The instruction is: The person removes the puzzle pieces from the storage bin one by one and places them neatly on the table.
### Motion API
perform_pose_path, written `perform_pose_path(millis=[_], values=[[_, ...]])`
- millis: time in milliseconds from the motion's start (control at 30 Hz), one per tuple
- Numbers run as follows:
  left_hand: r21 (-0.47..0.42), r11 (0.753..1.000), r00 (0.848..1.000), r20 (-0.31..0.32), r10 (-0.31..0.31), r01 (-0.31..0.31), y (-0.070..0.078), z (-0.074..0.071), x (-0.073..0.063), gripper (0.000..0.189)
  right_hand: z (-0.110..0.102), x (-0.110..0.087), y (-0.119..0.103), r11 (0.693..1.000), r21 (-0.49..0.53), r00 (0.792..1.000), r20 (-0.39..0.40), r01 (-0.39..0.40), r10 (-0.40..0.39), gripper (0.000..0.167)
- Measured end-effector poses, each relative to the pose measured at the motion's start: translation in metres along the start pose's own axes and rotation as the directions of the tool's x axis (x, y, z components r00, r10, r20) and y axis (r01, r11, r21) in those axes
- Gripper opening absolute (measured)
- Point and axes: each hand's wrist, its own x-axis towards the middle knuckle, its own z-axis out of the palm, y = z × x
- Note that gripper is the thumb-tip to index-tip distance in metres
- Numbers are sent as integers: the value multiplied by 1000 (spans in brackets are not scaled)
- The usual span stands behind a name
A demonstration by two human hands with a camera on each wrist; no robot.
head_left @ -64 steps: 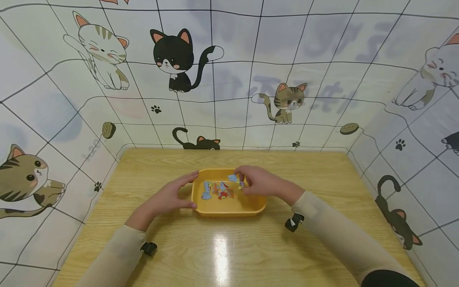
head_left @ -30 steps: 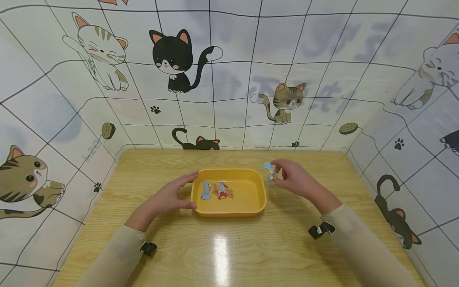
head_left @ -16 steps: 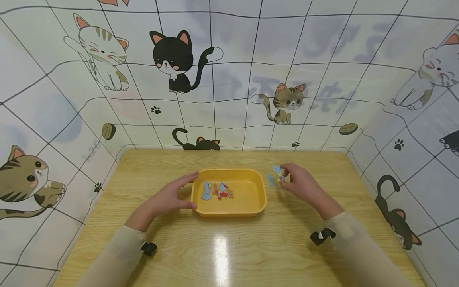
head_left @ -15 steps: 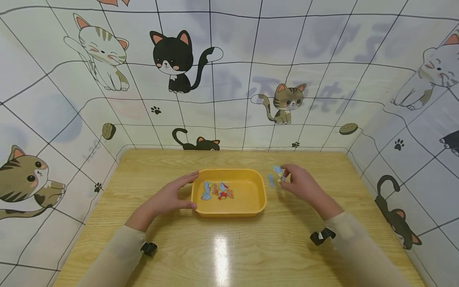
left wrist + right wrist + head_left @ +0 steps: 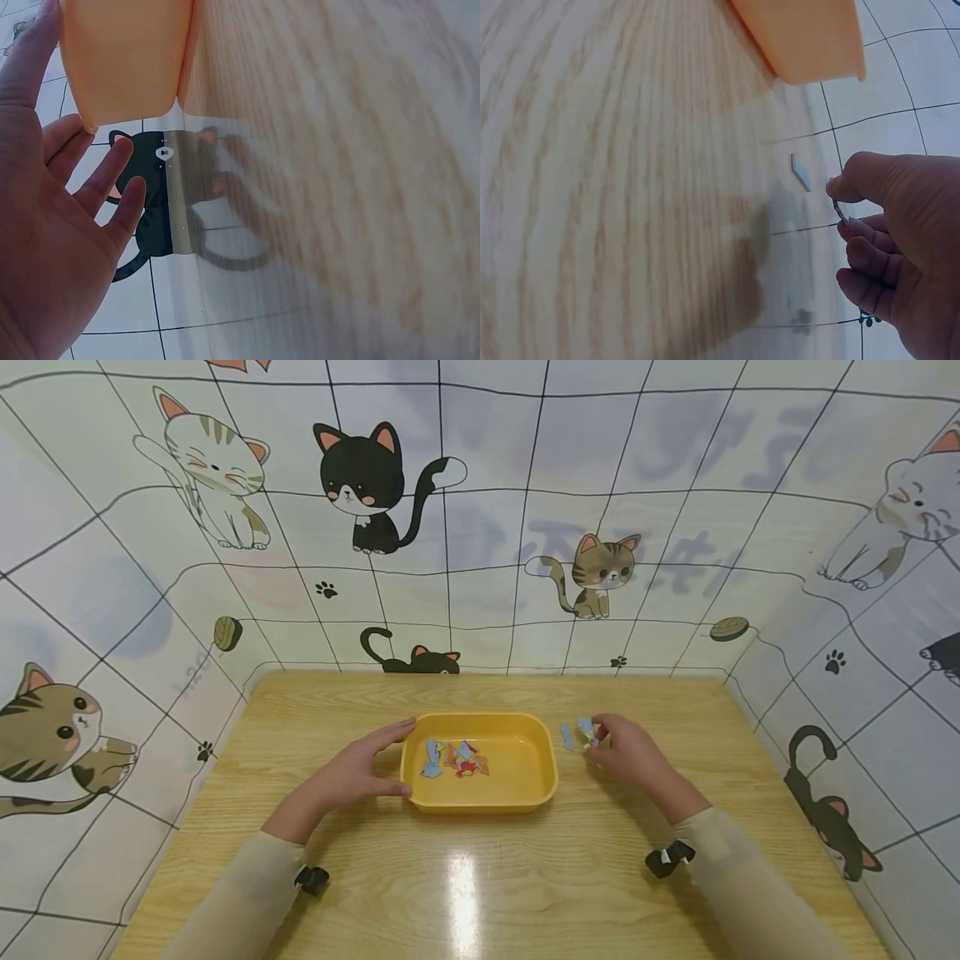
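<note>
The head view is brightly lit, a glare streak (image 5: pixel 462 893) being thrown on the bench (image 5: pixel 360 893). Wrist views are dimmer and softly blurred; a shadow (image 5: pixel 727 292) is cast beside the right grip (image 5: pixel 930 232).

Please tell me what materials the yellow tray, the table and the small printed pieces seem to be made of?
Yellow tray: probably smooth moulded plastic; even colour, rounded corners.
Table: wood or wood-look laminate, glossy; it shows grain and a bright reflection.
Small printed pieces: perhaps card or thin wood, multicoloured finish; flat, thin edge shows in the right wrist view. Exact material unclear.
</note>
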Motion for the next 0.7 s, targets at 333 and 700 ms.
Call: perform_pose_path(millis=[333,700], values=[[9,1000,1000,-1,6,-6,0,0,0,108,9,6,8,1000,-17,1000,14,-3,3,62],[13,1000,1000,7,-16,16,8,-3,0,109,14,11,11,998,-47,999,7,32,-32,56]])
